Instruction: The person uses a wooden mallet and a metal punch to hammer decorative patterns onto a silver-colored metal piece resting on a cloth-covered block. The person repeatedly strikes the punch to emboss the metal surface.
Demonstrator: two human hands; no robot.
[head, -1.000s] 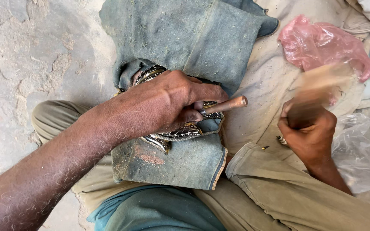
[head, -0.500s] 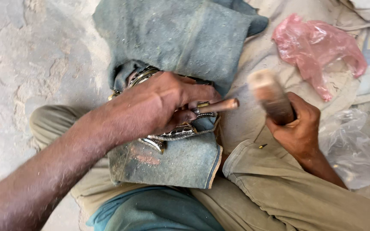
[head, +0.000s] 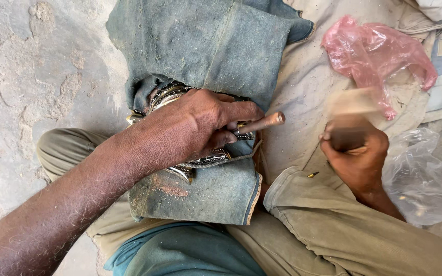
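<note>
My left hand (head: 190, 128) grips a short metal punch (head: 262, 123) and presses it against an ornate metal piece (head: 203, 159) that lies on folded blue denim cloth (head: 211, 56) over my lap. The punch's blunt end points right. My right hand (head: 356, 153) is closed around the wooden handle of a mallet (head: 351, 105), raised to the right of the punch; the mallet head is blurred by motion. Most of the metal piece is hidden under my left hand.
A pink plastic bag (head: 379, 51) lies at the upper right on a pale cloth (head: 303, 87). A clear plastic bag (head: 425, 179) sits beside my right knee. Bare sandy concrete floor (head: 31, 76) fills the left. A small brass bit (head: 313, 175) rests on my trouser leg.
The mallet came down close to the punch's end half a second ago and has now swung back up and to the right. My left hand has kept the punch in place.
</note>
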